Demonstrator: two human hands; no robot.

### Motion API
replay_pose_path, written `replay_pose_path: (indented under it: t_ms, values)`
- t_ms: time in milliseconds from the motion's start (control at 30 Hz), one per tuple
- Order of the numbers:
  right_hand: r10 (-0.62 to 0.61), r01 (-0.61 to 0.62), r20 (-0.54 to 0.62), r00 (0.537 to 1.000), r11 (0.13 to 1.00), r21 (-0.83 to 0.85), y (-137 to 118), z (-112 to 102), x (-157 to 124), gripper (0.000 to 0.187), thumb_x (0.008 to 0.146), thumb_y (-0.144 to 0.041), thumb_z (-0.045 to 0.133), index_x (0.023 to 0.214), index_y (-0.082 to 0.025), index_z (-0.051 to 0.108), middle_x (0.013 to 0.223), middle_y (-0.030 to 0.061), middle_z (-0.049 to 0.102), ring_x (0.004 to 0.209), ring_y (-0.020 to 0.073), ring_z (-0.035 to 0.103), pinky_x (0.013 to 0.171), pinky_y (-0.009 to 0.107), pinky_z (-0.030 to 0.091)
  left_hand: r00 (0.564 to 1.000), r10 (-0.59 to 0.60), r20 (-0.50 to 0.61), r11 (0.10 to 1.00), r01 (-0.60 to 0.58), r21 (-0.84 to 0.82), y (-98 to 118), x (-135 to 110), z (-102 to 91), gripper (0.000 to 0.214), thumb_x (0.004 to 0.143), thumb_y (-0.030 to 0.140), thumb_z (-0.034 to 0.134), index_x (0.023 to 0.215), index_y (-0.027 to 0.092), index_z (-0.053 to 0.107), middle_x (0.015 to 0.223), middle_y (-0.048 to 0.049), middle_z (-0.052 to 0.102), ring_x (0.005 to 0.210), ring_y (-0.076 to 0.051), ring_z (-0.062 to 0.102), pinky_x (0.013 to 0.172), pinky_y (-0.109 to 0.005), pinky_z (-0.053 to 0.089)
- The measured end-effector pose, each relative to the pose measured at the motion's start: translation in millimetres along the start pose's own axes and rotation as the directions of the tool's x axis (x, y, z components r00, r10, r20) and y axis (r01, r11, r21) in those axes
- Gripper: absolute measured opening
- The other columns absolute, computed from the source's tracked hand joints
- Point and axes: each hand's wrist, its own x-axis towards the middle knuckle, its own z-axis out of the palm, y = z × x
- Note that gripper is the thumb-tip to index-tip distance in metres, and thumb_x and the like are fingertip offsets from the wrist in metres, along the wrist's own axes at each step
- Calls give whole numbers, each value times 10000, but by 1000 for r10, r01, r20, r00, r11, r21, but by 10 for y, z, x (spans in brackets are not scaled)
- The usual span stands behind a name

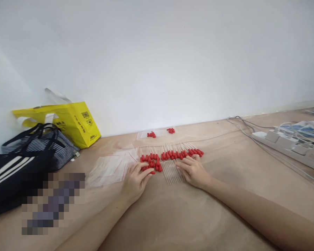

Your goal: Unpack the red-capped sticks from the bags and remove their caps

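Indoor workspace (home or workshop unclear): tan surface (232, 157), white wall (172, 62), power strip (286, 150), yellow bag (80, 130).

The left hand (135, 179) partly hides the red dropper bulbs (158, 167); the right hand (195, 171) covers some clear tubes (171, 175). Pixelation masks an item (54, 204) beside the black bag (14, 183), which the view's left edge cuts off.

Your camera looks out from your head, forward and down across the table (178, 223), facing the pale wall (159, 62) behind it. It takes a wide view: the yellow bag (80, 123) stands toward the left edge, the power strip (267, 137) toward the right. Your left hand (136, 178) and right hand (195, 171) sit near the middle, fairly close, and your forearms (251, 209) enter from the near side.
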Motion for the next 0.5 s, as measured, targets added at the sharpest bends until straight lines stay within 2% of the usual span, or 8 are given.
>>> replay_pose_path:
  t_ms: [67,133,267,367,500]
  values:
    - [77,-77,9,997,997,-3,31,44,-33,259,821,-132,397,970,-172,605,744,48,574,691,134,481,671,303,287,991,-119,-69,992,115,-57,-34,-1,31,203,830,261,425,955,214,579,852,-52,571,809,-165,544,730,-314,444]
    - [134,-134,3,991,991,2,83,83,-74,288,803,-94,383,981,-157,601,753,56,554,698,140,493,655,293,328,962,-256,-100,964,246,-100,-81,12,57,206,817,289,433,958,193,548,793,-40,568,736,-154,553,686,-296,460]
    - [158,-157,-8,987,986,54,148,141,-113,292,777,-60,382,929,-163,609,747,54,520,695,149,504,619,278,398,877,-476,-63,875,465,-133,-177,58,83,204,736,374,518,829,194,490,704,-2,575,645,-150,561,625,-289,466]
    - [162,-160,-3,987,979,125,101,143,-78,258,791,-80,378,877,-162,608,750,54,505,685,146,509,603,270,428,846,-533,3,840,530,-121,-204,91,94,250,681,426,566,738,202,469,666,11,583,639,-157,567,614,-289,458]
    - [177,-184,53,983,965,185,-10,71,-5,231,837,-184,387,715,-168,583,735,46,493,690,140,516,641,271,446,833,-553,17,826,550,-119,-198,104,85,274,690,451,544,771,193,504,700,-16,622,684,-176,576,647,-302,446]
